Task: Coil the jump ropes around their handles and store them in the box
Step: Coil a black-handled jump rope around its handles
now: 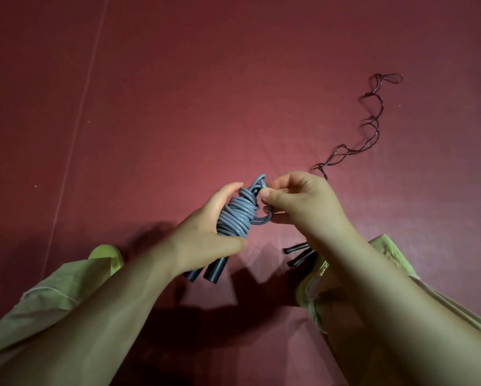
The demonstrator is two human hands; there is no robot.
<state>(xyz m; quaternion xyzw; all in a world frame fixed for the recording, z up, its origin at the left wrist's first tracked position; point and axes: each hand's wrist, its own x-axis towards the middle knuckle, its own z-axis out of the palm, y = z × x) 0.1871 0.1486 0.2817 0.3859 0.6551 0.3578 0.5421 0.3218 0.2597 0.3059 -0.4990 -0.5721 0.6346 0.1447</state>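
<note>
Centrally, the left hand (206, 235) grips the coiled grey jump rope (235, 214), handles (215, 271) pointing toward the person, while the right hand (298, 204) pinches its loose loop.

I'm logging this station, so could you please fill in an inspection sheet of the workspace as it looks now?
Surface: dark red floor, one seam line at left.
Job's things: grey rope coiled round its two handles; black rope uncoiled on the floor, its handles near the right arm. Box not seen.
Clutter: nothing seen.
Grippers: left hand grips the grey coil; right hand pinches its loose end.
Cables: nothing seen.
Surroundings: green sleeves.
</note>
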